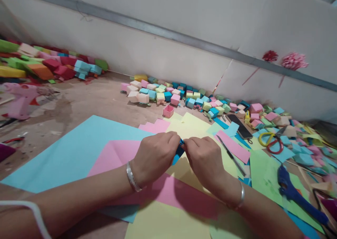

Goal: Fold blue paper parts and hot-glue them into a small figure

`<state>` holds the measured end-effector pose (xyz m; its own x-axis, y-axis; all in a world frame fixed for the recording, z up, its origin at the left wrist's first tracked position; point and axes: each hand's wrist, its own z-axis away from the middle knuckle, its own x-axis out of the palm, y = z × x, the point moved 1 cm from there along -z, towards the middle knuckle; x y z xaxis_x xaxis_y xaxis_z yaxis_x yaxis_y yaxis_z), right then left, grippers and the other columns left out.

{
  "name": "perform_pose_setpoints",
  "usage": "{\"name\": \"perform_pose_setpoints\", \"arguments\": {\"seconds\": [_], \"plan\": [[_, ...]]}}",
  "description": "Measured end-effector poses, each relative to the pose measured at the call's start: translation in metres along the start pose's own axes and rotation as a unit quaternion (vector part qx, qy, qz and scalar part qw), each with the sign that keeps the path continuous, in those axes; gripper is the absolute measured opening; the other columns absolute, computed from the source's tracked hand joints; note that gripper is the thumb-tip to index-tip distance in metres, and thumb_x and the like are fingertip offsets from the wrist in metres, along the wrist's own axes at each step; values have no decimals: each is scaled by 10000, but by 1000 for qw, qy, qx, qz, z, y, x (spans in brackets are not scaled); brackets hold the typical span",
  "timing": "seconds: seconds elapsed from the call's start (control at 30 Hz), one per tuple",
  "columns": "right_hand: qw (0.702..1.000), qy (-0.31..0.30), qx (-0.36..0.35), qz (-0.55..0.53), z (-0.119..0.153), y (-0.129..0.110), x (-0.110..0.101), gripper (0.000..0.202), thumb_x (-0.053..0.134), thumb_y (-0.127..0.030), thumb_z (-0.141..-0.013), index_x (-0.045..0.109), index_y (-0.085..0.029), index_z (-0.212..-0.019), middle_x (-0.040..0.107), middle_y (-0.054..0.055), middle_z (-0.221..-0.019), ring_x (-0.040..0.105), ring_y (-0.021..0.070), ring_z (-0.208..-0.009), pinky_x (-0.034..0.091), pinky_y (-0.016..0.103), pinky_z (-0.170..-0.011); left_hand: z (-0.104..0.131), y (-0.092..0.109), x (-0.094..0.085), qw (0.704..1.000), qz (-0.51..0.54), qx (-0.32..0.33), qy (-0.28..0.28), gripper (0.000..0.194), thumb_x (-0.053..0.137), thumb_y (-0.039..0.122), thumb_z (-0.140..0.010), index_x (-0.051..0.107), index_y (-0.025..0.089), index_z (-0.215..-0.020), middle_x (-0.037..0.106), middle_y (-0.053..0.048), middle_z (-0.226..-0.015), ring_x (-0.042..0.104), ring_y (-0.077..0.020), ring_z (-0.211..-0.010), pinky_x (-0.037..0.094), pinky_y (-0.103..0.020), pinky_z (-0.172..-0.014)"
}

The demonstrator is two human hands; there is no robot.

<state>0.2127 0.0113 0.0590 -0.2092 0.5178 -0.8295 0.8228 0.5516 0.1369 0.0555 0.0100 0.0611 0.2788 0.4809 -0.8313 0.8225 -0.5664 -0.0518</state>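
Note:
My left hand [159, 154] and my right hand [204, 158] meet in the middle of the view, fingertips almost touching. Between them is a small blue piece of paper [178, 155], with a folded edge at its top. Both hands pinch it, and my fingers hide most of its shape. Beneath them lie overlapping sheets: a light blue sheet [79, 144] at left, a pink sheet [116, 154] and a yellow sheet [163, 221]. A small open pink paper box [168, 111] sits just beyond my hands.
Several small paper boxes [160, 98] line the wall. A pink glue gun [21, 98] and larger paper pieces [63, 68] are at left. On the right are a pen [231, 156], a phone [240, 126], scissors [275, 140] and a blue glue gun [297, 195].

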Motion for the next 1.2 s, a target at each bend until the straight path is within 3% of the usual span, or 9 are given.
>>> {"name": "perform_pose_setpoints", "arguments": {"seconds": [0.2,0.43,0.7,0.9,1.0,1.1,1.2], "plan": [[996,64,-16,65,1,-12,-1,250,527,-65,-868,586,-165,-647,559,30,-578,470,167,-560,263,321,-618,-2,5,-1,999,-26,-3,18,183,437,104,-852,497,196,-705,521,16,-580,485,-160,-486,277,-298,-468],[998,58,6,-9,-1,-5,3,240,475,-182,-929,596,-166,-723,573,29,-626,477,158,-593,290,306,-643,1,4,-3,999,-9,11,51,177,435,77,-846,484,196,-724,526,14,-609,481,-152,-500,290,-294,-475],[997,62,-7,38,-2,-2,-4,347,484,-122,-872,469,-195,-533,488,11,-520,392,146,-529,243,315,-621,7,11,-8,1000,7,18,21,204,415,61,-850,489,201,-721,541,2,-636,482,-156,-506,294,-303,-481],[999,-37,-16,-9,-7,8,-2,186,503,-137,-853,565,-177,-682,585,34,-637,482,167,-607,247,308,-625,9,14,-9,1000,14,12,20,200,426,115,-885,518,194,-726,566,-10,-644,509,-166,-529,319,-310,-491],[997,-38,-51,-31,-6,9,1,204,481,-58,-796,549,-182,-649,569,14,-580,445,157,-537,230,304,-593,8,13,-13,997,73,-7,-13,226,393,176,-923,539,185,-751,589,-21,-667,538,-170,-560,351,-304,-506],[998,-16,-40,-37,-4,11,1,224,477,-60,-763,520,-186,-583,533,7,-506,379,149,-471,206,302,-563,-1,6,-17,957,259,-104,-76,259,393,365,-950,570,181,-906,660,-46,-834,627,-192,-736,462,-312,-623],[998,-23,0,-57,-5,13,0,234,466,-88,-780,514,-185,-573,533,6,-511,363,141,-470,197,298,-555,-12,-4,-10,837,473,-254,-103,432,287,518,-955,558,183,-988,684,-81,-961,664,-196,-844,521,-325,-690]]}}
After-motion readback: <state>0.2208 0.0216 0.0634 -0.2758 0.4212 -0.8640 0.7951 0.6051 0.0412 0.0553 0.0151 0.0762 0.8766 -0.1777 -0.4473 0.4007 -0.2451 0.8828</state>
